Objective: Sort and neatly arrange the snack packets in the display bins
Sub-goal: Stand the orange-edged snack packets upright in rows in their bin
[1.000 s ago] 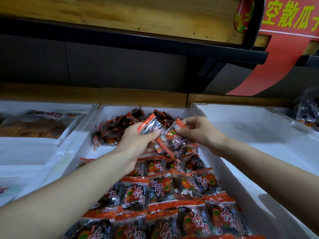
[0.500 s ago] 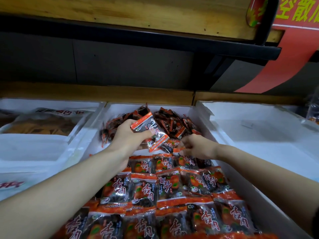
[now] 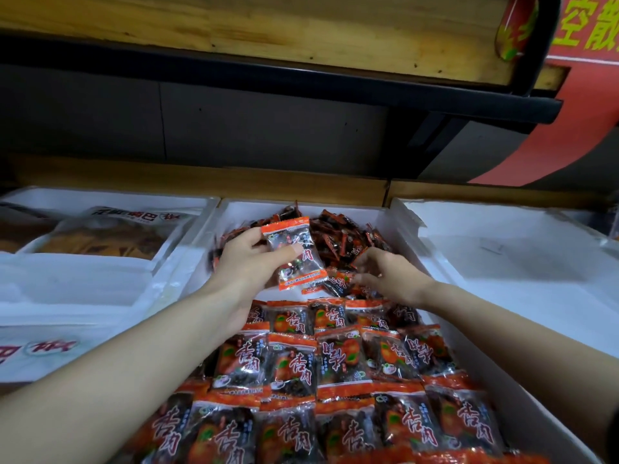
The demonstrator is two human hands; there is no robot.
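Note:
The middle white foam bin holds orange-and-black snack packets. Neat rows of packets fill its near part, and a loose heap of packets lies at the far end. My left hand holds a small stack of packets upright, thumb across the front one. My right hand reaches down with curled fingers onto loose packets at the near edge of the heap; whether it holds one is hidden.
A left foam bin holds a clear bag of brown snacks. The right foam bin shows bare white walls. A dark wooden-edged shelf overhangs the bins, with a red sign at the right.
My right hand let go of the packet it brought down and reached further into the loose heap. My left hand kept its stack, turning it more upright.

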